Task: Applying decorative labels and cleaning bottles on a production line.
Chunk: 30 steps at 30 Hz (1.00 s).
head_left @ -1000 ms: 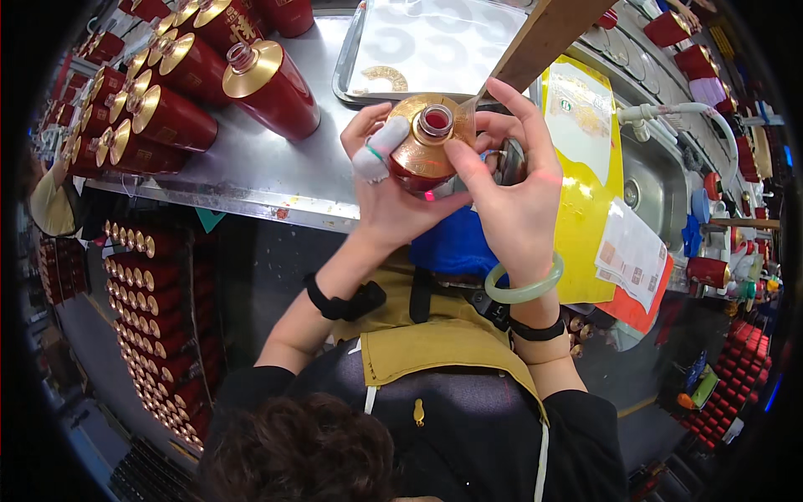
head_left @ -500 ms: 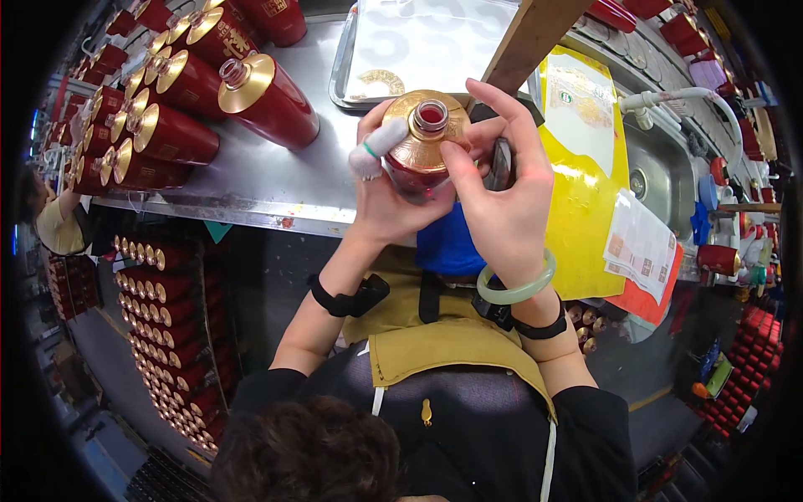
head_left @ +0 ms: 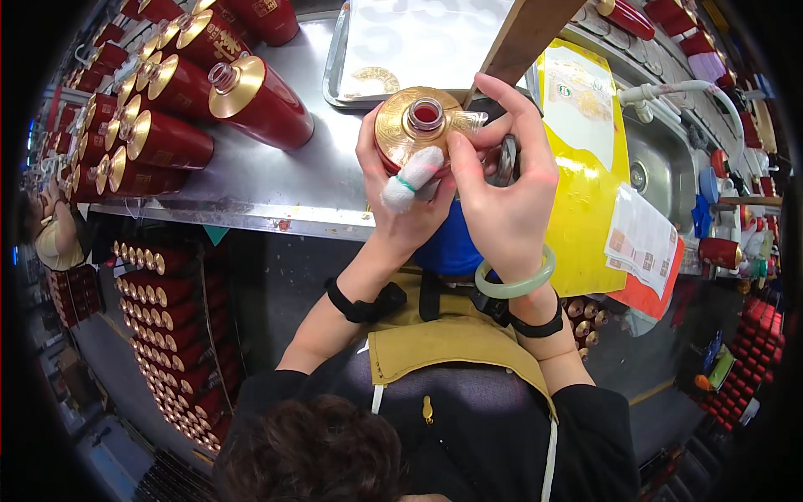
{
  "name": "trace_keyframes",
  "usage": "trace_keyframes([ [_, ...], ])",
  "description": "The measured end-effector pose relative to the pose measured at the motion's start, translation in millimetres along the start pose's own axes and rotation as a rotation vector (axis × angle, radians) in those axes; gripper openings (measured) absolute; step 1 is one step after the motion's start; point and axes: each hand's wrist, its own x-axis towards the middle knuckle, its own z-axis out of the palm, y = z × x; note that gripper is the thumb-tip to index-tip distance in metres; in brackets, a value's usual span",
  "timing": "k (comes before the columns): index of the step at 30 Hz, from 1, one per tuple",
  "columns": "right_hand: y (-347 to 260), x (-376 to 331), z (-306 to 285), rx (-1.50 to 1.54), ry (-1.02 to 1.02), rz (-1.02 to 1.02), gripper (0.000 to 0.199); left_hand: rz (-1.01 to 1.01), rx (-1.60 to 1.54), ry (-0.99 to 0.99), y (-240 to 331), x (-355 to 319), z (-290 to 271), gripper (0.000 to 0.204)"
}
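Observation:
My left hand [head_left: 393, 209] is wrapped around a dark red bottle [head_left: 385, 164] with a gold patterned shoulder [head_left: 397, 125] and an uncapped clear glass neck [head_left: 426, 115]. A white finger cover [head_left: 414, 177] tied with a green band is on its thumb, which presses the shoulder's near edge. My right hand [head_left: 506, 188] touches the shoulder's right side with its thumb, its index finger raised. Beside those fingers, a shiny see-through strip [head_left: 471, 123] sticks out from the shoulder. A dark, shiny curved tool [head_left: 506, 161] is tucked in the right hand, partly hidden by the fingers.
Several similar red bottles [head_left: 268, 109] lean on the metal table [head_left: 284, 188] at left. A tray [head_left: 335, 71] with a white sheet and gold arc decal [head_left: 372, 81] lies behind my hands. A wooden post [head_left: 527, 38], yellow sheet [head_left: 585, 217] and sink [head_left: 657, 159] are right.
The bottle has turned and tilted in my left hand, and the covered thumb has moved from the shoulder's left side to its near edge. The see-through strip now shows at the right.

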Motion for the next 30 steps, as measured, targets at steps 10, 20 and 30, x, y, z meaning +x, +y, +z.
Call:
trace_keyframes([
  [10,-2.6,-9.3,-0.5,0.109,-0.108,0.077,0.048,0.138,0.134,0.027,17.2,15.5,-15.7,0.089],
  [20,4.4,7.3,-17.1,-0.019,0.098,0.138,0.044,0.304,-0.095,-0.089,12.1,30.8,-24.9,0.092],
  [30,15.0,-10.2,9.0,0.004,-0.182,0.018,0.069,0.031,0.101,0.048,14.8,6.8,-16.2,0.094],
])
